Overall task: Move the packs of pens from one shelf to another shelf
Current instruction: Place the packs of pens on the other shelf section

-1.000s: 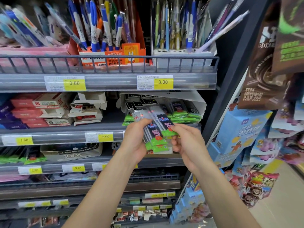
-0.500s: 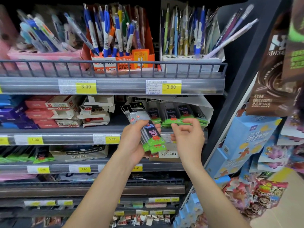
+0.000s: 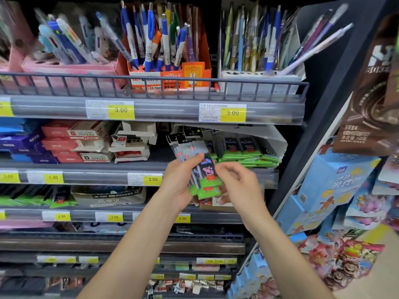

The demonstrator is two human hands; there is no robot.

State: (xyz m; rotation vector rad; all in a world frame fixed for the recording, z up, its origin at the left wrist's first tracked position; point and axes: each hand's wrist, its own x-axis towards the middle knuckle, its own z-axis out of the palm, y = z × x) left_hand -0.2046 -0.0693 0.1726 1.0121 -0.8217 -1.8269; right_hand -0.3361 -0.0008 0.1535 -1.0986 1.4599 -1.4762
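Head view: left hand (image 3: pixel 179 186) grips a fanned stack of pen packs (image 3: pixel 201 169), thumb across the front, fingers behind. Right hand (image 3: pixel 239 186) sits just beside the stack, fingers loosely curled at its edge; holds nothing that I can make out. More packs lie in the white tray (image 3: pixel 278 147) just behind the grip, on the middle shelf (image 3: pixel 97 178). Judgement: square the fan with the right hand before moving, or a pack may slip. Store aisle; price tags along shelf edges, pen boxes above.
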